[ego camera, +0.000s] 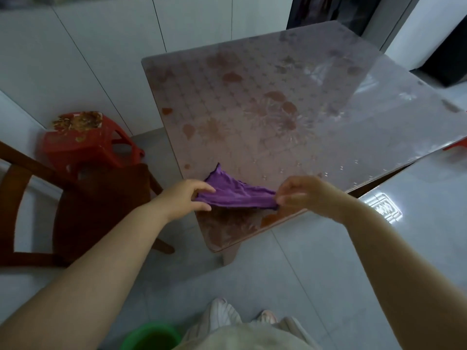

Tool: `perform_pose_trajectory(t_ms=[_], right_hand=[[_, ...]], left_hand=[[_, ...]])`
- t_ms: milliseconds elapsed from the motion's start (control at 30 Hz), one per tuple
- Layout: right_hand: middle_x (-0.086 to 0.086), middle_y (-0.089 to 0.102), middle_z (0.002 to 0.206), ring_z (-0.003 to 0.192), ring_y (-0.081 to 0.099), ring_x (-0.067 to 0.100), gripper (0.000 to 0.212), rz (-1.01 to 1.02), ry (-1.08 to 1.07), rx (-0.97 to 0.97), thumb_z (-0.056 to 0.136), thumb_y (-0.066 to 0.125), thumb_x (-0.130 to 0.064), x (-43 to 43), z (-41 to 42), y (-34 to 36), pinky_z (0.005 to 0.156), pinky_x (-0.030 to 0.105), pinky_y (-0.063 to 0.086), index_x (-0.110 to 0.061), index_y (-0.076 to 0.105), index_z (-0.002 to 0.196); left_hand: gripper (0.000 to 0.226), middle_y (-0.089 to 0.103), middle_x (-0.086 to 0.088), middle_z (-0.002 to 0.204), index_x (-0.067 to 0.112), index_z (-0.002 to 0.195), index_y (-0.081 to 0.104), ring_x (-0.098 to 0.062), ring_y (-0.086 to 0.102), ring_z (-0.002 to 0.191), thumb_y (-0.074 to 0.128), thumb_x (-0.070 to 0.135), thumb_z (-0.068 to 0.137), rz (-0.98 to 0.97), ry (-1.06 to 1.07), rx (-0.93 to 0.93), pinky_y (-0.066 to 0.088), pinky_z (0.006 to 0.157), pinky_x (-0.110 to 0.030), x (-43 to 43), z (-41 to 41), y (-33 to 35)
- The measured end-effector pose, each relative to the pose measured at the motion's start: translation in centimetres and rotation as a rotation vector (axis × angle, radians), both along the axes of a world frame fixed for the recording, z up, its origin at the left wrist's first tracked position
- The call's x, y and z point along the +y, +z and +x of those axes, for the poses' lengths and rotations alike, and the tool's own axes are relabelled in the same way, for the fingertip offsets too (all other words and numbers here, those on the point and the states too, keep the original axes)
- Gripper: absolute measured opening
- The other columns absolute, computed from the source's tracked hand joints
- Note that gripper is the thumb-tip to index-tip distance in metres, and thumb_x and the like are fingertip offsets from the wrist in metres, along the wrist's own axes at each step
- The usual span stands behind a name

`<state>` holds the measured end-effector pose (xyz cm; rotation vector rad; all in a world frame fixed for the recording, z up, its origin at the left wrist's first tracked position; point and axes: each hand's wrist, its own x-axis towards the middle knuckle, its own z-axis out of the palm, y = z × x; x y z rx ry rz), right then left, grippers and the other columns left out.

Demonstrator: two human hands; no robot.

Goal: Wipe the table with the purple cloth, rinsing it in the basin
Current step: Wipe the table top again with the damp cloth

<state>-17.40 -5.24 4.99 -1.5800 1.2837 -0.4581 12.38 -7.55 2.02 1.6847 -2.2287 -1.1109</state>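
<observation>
The purple cloth (233, 192) is stretched between both hands just above the near corner of the table (252, 109), which has a glossy floral-patterned top. My left hand (185, 198) pinches the cloth's left end. My right hand (303, 192) grips its right end. One corner of the cloth points up and away over the tabletop. A green basin (151, 335) sits on the floor at the bottom edge, partly hidden by my left arm and my clothing.
A dark wooden chair (83, 210) stands left of the table, with a red plastic stool (86, 142) behind it. Another red item (457, 145) peeks from under the table's right edge. My shoes (227, 314) stand on the grey tiled floor.
</observation>
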Motion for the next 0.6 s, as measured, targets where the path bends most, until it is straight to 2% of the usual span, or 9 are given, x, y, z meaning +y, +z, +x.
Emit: perform_pose_trajectory(t_ms=[67, 100, 200, 267, 367, 467, 533, 600], right_hand=[[-0.005, 0.063, 0.103, 0.097, 0.058, 0.018, 0.028, 0.003, 0.063, 0.285, 0.076, 0.073, -0.039, 0.4, 1.2, -2.8, 0.083, 0.022, 0.042, -0.026, 0.067, 0.100], [-0.004, 0.058, 0.115, 0.105, 0.055, 0.017, 0.037, -0.007, 0.070, 0.358, 0.078, 0.071, -0.037, 0.4, 1.8, -3.9, 0.089, 0.023, 0.040, -0.025, 0.062, 0.113], [0.004, 0.040, 0.143, 0.129, 0.039, 0.023, 0.055, -0.102, 0.103, 0.434, 0.083, 0.067, -0.035, 0.0, 4.3, -6.2, 0.107, 0.030, 0.029, -0.024, 0.048, 0.134], [0.002, 0.024, 0.153, 0.138, 0.023, 0.026, 0.058, -0.157, 0.116, 0.572, 0.089, 0.056, -0.040, -0.3, 6.5, -7.7, 0.113, 0.041, 0.020, -0.030, 0.034, 0.142], [-0.003, 0.004, 0.158, 0.144, 0.001, 0.025, 0.057, -0.156, 0.067, 0.722, 0.097, 0.033, -0.044, 0.3, 9.9, -10.4, 0.113, 0.051, 0.002, -0.032, 0.011, 0.148], [-0.004, -0.013, 0.157, 0.143, -0.014, 0.028, 0.058, -0.213, 0.115, 0.795, 0.096, 0.015, -0.052, 2.1, 11.3, -12.6, 0.108, 0.052, -0.017, -0.035, -0.009, 0.146], [-0.009, -0.019, 0.153, 0.142, -0.019, 0.025, 0.058, -0.306, 0.226, 0.795, 0.090, 0.004, -0.059, 2.8, 10.3, -13.4, 0.101, 0.047, -0.028, -0.041, -0.016, 0.142], [-0.013, -0.023, 0.148, 0.137, -0.026, 0.020, 0.058, -0.389, 0.367, 0.772, 0.085, 0.001, -0.064, 2.3, 8.8, -13.4, 0.101, 0.044, -0.030, -0.047, -0.021, 0.136]], left_hand=[[0.057, 0.051, 0.009, 0.132, 0.030, 0.124, 0.051, -0.004, 0.046, 0.119, 0.074, 0.030, 0.072, 0.098, 0.025, 0.044, 0.037, 0.101, -0.027, 0.8, 0.2, -2.1], [0.061, 0.050, 0.007, 0.136, 0.031, 0.127, 0.048, -0.006, 0.044, 0.123, 0.074, 0.033, 0.072, 0.091, 0.042, 0.060, 0.036, 0.105, -0.032, 0.9, 0.2, -2.7], [0.060, 0.040, 0.002, 0.144, 0.033, 0.133, 0.040, -0.015, 0.034, 0.133, 0.066, 0.035, 0.079, -0.012, 0.036, 0.027, 0.029, 0.111, -0.037, 0.5, -0.4, -4.0], [0.055, 0.031, 0.000, 0.150, 0.027, 0.139, 0.033, -0.018, 0.021, 0.140, 0.055, 0.031, 0.088, -0.105, -0.044, -0.026, 0.016, 0.114, -0.039, -0.2, -1.6, -4.8], [0.056, 0.004, 0.006, 0.156, 0.028, 0.145, 0.010, -0.017, -0.002, 0.144, 0.037, 0.032, 0.095, -0.134, -0.130, -0.251, -0.002, 0.115, -0.040, -0.8, -3.8, -6.7], [0.061, -0.019, 0.006, 0.154, 0.028, 0.142, -0.015, -0.017, -0.020, 0.141, 0.021, 0.044, 0.096, -0.096, -0.137, -0.452, -0.015, 0.112, -0.043, 0.0, -4.5, -8.9], [0.065, -0.025, 0.004, 0.152, 0.027, 0.137, -0.025, -0.019, -0.029, 0.136, 0.017, 0.050, 0.093, -0.119, -0.107, -0.468, -0.021, 0.107, -0.042, 1.8, -3.6, -9.8], [0.067, -0.019, -0.001, 0.152, 0.023, 0.136, -0.023, -0.023, -0.029, 0.132, 0.009, 0.058, 0.088, -0.212, -0.070, -0.498, -0.017, 0.107, -0.042, 4.3, -2.5, -10.2]])
